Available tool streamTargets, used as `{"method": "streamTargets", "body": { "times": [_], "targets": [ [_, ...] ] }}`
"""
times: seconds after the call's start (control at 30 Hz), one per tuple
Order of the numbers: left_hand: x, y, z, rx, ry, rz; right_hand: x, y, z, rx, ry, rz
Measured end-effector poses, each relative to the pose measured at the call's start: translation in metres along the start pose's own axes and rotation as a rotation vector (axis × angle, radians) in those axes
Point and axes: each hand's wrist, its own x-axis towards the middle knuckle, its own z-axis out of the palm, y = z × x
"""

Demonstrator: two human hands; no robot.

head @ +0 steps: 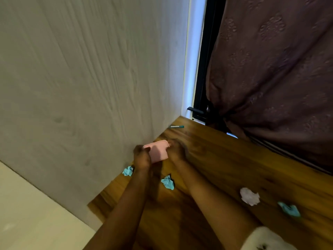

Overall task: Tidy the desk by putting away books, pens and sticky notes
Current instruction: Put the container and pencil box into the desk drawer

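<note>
Your left hand (pixel 142 157) and right hand (pixel 177 150) both grip the pink sticky-note pad (pixel 159 151) at frame centre, over the desk (pixel 225 168). Plenty seems left: blue crumpled notes (pixel 168 182) and a pale crumpled note (pixel 249 196) (lower right) lie loose, and a pen (pixel 177 126) waits upper centre

Both bare forearms extend forward and converge. The left hand (pixel 142 157) grips a pink rectangular paper pad (pixel 159 150), fingers curled round its left edge. The right hand (pixel 177 150), blurred, holds its right edge.
</note>
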Motion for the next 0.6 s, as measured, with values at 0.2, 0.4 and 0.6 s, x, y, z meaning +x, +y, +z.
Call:
{"method": "streamTargets", "body": {
  "times": [0.2, 0.4, 0.6],
  "targets": [
    [-0.118, 0.009, 0.013, -0.313, -0.061, 0.272, -0.114, 0.014, -0.098, 0.136, 0.300, -0.392],
    [-0.254, -0.030, 0.069, -0.357, -0.526, -0.047, -0.243, 0.066, -0.226, 0.013, 0.554, -0.547],
    [-0.374, -0.081, 0.127, -0.154, -0.852, -0.003, -0.356, 0.125, -0.339, 0.165, 0.747, -0.418]
  ]
}}
